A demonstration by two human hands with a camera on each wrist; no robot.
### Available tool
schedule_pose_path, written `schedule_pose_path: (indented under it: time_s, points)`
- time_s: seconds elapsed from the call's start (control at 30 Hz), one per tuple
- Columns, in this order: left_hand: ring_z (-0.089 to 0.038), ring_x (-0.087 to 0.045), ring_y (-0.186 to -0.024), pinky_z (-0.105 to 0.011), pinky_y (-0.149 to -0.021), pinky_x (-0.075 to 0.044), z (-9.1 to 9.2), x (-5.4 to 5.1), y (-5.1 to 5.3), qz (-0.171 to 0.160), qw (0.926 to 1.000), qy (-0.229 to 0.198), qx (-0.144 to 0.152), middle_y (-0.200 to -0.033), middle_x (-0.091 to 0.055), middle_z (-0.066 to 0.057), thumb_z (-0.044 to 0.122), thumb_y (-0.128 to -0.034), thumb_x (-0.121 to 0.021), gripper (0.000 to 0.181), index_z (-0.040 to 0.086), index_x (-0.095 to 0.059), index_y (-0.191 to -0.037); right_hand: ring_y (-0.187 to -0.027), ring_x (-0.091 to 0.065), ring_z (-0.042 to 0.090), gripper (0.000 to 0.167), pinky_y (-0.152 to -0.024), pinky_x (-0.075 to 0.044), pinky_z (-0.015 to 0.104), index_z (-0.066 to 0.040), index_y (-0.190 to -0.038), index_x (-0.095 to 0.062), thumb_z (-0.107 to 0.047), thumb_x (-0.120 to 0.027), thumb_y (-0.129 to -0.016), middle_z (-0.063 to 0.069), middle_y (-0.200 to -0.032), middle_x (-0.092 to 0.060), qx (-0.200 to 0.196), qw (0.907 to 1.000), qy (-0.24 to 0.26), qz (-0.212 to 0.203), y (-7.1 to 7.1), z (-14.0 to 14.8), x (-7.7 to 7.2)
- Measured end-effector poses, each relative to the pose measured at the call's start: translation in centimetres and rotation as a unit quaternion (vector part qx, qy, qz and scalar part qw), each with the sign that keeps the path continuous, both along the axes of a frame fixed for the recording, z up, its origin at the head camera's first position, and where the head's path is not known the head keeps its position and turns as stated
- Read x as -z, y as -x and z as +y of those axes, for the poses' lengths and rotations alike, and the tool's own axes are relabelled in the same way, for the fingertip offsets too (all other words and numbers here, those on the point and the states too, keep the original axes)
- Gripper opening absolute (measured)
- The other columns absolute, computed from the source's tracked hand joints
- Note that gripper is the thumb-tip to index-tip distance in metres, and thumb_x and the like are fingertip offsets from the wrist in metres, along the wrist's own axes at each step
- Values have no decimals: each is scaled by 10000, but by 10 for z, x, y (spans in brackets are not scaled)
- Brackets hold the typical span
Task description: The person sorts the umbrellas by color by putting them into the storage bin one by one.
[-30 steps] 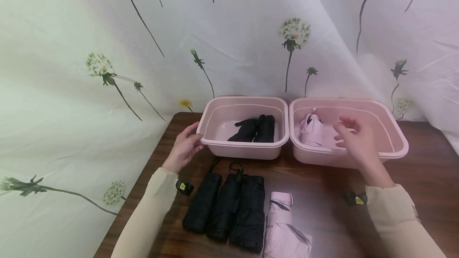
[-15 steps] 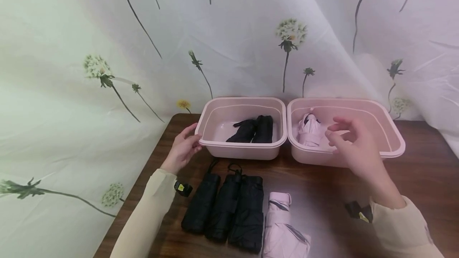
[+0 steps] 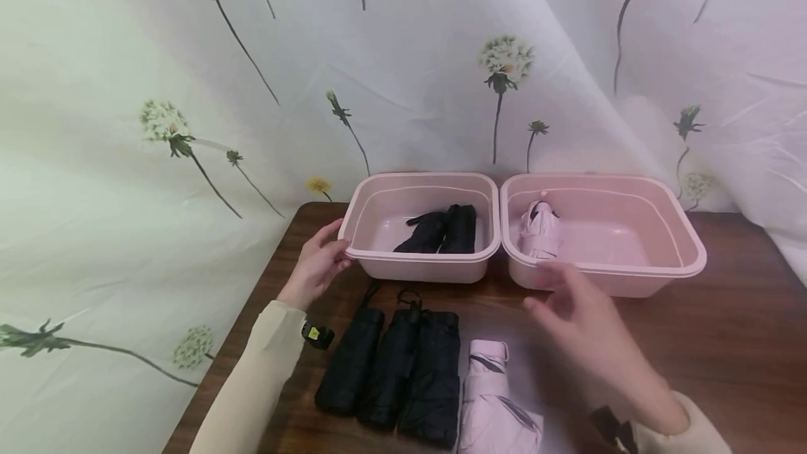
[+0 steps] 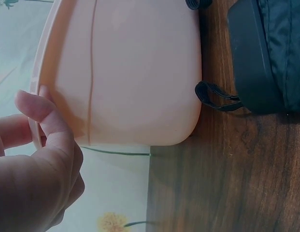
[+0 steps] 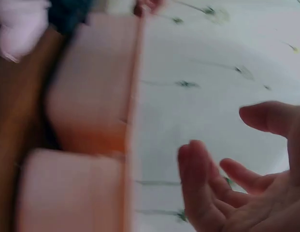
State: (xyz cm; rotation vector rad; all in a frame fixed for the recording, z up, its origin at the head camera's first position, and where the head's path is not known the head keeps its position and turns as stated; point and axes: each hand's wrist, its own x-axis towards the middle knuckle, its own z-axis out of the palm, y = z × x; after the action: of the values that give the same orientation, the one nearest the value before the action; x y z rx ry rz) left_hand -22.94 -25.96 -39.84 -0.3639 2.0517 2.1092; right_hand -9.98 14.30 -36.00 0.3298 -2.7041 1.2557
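My left hand (image 3: 313, 268) pinches the left corner of a pink plastic basin (image 3: 425, 268), its thumb and fingers at the rim in the left wrist view. Two black folding umbrellas (image 3: 458, 230) lie inside that basin. Above the table, before the second pink basin (image 3: 656, 279), my right hand (image 3: 586, 321) holds nothing, fingers parted. A folded pink umbrella (image 3: 540, 231) rests at the left end of the second basin. Nearer to me lies another pink umbrella (image 3: 498, 398), below and left of the right hand. Beside it three black folding umbrellas (image 3: 391, 370) lie in a row.
The two basins stand side by side at the back of the dark wooden table (image 3: 750, 314). Behind them hangs a white cloth (image 3: 416, 76) printed with dandelions.
My right hand has moved from over the right basin back toward me, down to the front of its rim. The left hand keeps its hold on the left basin. The umbrellas have not moved.
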Motion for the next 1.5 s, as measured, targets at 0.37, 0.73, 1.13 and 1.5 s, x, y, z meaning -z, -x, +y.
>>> schedule_pose_path:
  time_s: [0.37,0.73,1.13,1.5]
  points:
    - [-109,-554,-733,-201,-692,-537,-1,-5,-3,-69,10000,43,40,-1151,-517,-115,150,-982,-547,586,244,-312,-1511,-1033,-627,204,678,-901,-515,452,-80,-1369,-477,-396,-734,-827,91,-1195,-607,-181,9899,-695,-1219,-26,-29,70]
    - [-105,-558,-725,-196,-675,-535,0,-4,-1,-55,10000,-31,34,-1230,-482,-161,130,-984,-535,588,228,-303,-1515,-1228,-498,406,1008,-988,-398,637,-40,-1471,-314,-665,-664,-761,281,-1383,-447,-603,9591,-869,-2625,-48,-42,88]
    - [-113,-559,-739,-191,-668,-531,0,-4,0,-84,10000,-17,15,-1226,-482,-158,128,-978,-543,593,220,-306,-1514,-1058,-567,417,1093,-884,-468,634,-10,-1452,-292,-661,-730,-692,342,-1272,-472,-308,9483,-977,-3004,-49,-59,95]
    - [-113,-572,-711,-199,-652,-533,2,-5,-1,-36,10000,-71,1,-1137,-525,-127,109,-976,-537,595,201,-302,-1515,-769,-557,280,1215,-669,-536,460,31,-1473,-218,-634,-784,-628,338,-1171,-441,-326,9496,-1160,-2895,-54,-70,99]
